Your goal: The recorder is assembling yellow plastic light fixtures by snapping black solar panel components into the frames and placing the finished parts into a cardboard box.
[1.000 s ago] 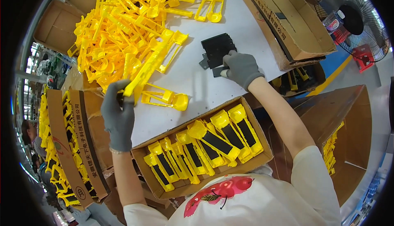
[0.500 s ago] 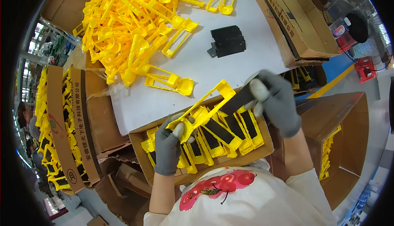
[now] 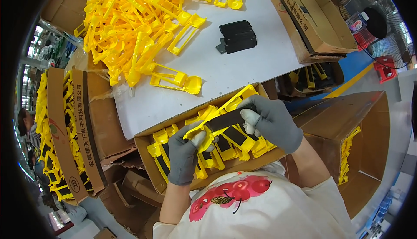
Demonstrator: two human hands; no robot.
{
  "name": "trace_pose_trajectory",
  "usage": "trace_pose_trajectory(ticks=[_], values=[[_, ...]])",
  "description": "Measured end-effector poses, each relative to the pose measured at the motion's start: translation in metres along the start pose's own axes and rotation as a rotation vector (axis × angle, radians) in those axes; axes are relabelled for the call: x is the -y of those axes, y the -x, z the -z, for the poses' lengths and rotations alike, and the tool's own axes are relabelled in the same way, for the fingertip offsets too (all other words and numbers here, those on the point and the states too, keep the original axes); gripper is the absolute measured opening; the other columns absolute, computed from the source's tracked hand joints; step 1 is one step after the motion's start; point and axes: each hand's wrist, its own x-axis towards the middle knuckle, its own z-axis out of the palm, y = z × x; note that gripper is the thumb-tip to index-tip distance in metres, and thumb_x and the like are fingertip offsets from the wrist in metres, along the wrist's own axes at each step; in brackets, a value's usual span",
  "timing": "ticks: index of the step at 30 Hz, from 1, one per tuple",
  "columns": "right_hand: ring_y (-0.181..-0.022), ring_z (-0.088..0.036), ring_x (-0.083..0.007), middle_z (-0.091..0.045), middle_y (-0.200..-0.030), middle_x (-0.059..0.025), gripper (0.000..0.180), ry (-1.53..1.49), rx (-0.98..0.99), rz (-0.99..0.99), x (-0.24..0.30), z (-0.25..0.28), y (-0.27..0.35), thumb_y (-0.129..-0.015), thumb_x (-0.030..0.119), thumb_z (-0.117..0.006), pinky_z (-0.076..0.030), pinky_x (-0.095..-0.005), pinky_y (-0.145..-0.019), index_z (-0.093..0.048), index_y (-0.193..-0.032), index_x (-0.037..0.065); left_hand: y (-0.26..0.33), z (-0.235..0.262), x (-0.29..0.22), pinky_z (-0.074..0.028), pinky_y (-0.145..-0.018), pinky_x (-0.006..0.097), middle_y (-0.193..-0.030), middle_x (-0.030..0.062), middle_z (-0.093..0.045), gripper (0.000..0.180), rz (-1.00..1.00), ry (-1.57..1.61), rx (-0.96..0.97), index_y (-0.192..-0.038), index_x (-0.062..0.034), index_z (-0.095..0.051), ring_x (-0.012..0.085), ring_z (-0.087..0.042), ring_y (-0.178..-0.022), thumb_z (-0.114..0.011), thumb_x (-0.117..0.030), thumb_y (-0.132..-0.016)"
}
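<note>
Wearing a grey glove, my left hand (image 3: 186,154) is closed round the lower end of a yellow plastic frame (image 3: 238,96). My right hand (image 3: 273,119), gloved too, pinches the right end of a black rectangular plate (image 3: 226,120). The plate lies against the frame's long opening, its left end near my left fingers; whether it is seated I cannot tell. Below both hands stands a cardboard box (image 3: 146,166) holding several yellow frames with black plates in them. On the white table, a stack of black plates (image 3: 238,37) lies beyond my hands.
A large heap of yellow frames (image 3: 130,26) covers the table's far left. An open carton (image 3: 310,22) stands at the far right, near a fan (image 3: 375,22). Cartons with yellow parts flank me: one at left (image 3: 82,121), one at right (image 3: 367,139).
My right hand has moved left and down, bringing the black plate from beside the frame onto it. My left hand still holds the frame. The whole view has shifted slightly.
</note>
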Motion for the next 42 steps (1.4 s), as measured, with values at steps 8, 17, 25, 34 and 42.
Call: trace_pose_trajectory(ticks=[8,17,25,34,42], values=[[-0.063,-0.067,-0.0272,-0.066,-0.070,-0.0154,0.019,0.451,-0.115,0.216,-0.010,-0.008,-0.004,-0.089,0.022,-0.064,-0.051,-0.0337,-0.055,-0.062,-0.093,0.003,0.001,0.000,0.004,-0.057,-0.064,0.030,-0.096,0.0153,-0.066,0.030,0.028,-0.009,0.012,-0.116,0.0043,-0.062,0.0236,-0.070,-0.078,-0.060,0.002,-0.086],[-0.059,-0.065,-0.0262,-0.062,-0.063,-0.0098,0.032,0.670,-0.299,0.258,-0.017,-0.017,0.001,-0.083,0.035,-0.071,-0.049,-0.0347,-0.052,-0.057,-0.096,0.009,0.005,-0.022,-0.001,-0.049,-0.055,0.024,-0.088,0.0122,-0.065,0.025,-0.028,-0.183,-0.082,-0.108,0.0061,-0.063,0.0192,-0.065,-0.068,-0.062,-0.002,-0.084],[-0.068,-0.066,-0.0271,-0.066,-0.076,-0.0114,0.035,0.278,0.130,0.165,-0.052,-0.007,0.008,-0.079,0.036,-0.074,-0.051,-0.0367,-0.061,-0.064,-0.104,0.013,0.016,0.016,0.001,-0.052,-0.057,0.023,-0.083,0.0085,-0.067,0.023,-0.002,-0.308,0.100,-0.104,0.0058,-0.067,0.0124,-0.065,-0.068,-0.068,0.001,-0.082],[-0.063,-0.065,-0.0267,-0.066,-0.073,-0.0100,0.028,0.519,0.060,0.130,-0.068,-0.056,0.039,-0.079,0.032,-0.076,-0.051,-0.0329,-0.058,-0.064,-0.089,0.009,0.042,0.042,0.004,-0.050,-0.053,0.020,-0.082,0.0072,-0.067,0.017,0.137,-0.474,-0.006,-0.099,0.0039,-0.067,0.0103,-0.064,-0.066,-0.068,0.002,-0.082],[-0.060,-0.061,-0.0138,-0.066,-0.076,-0.0027,0.050,0.339,0.112,0.026,-0.038,-0.038,0.018,-0.076,0.032,-0.073,-0.049,-0.0262,-0.059,-0.060,-0.120,0.011,-0.008,0.095,-0.077,-0.047,-0.048,0.021,-0.076,0.0055,-0.065,0.017,0.410,-0.771,0.257,-0.095,-0.0008,-0.063,0.0083,-0.060,-0.060,-0.068,-0.004,-0.079]])
